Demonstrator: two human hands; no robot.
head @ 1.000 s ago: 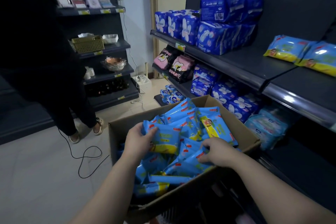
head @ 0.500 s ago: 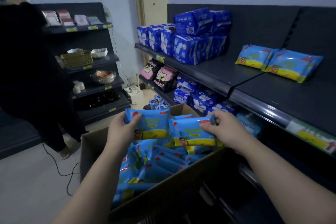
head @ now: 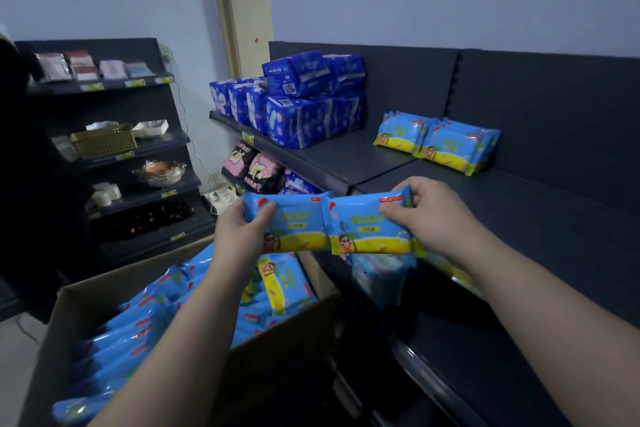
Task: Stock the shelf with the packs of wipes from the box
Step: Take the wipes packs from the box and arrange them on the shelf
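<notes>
I'm now lifting packs (head: 298,225) clear of the box (head: 277,340), left hand (head: 239,236) and right hand (head: 429,218) fingers (head: 393,213) gripping one each, shelf (head: 519,211) next.

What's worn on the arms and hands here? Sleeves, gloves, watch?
Nothing that shows. The left hand and right hand are bare: no gloves, rings or watch. Both forearms are bare down to the frame's edge; no sleeve in view.

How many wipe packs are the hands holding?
2. The left hand grips the left pack, the right hand grips the right pack, side by side. Others might hide behind them.
</notes>
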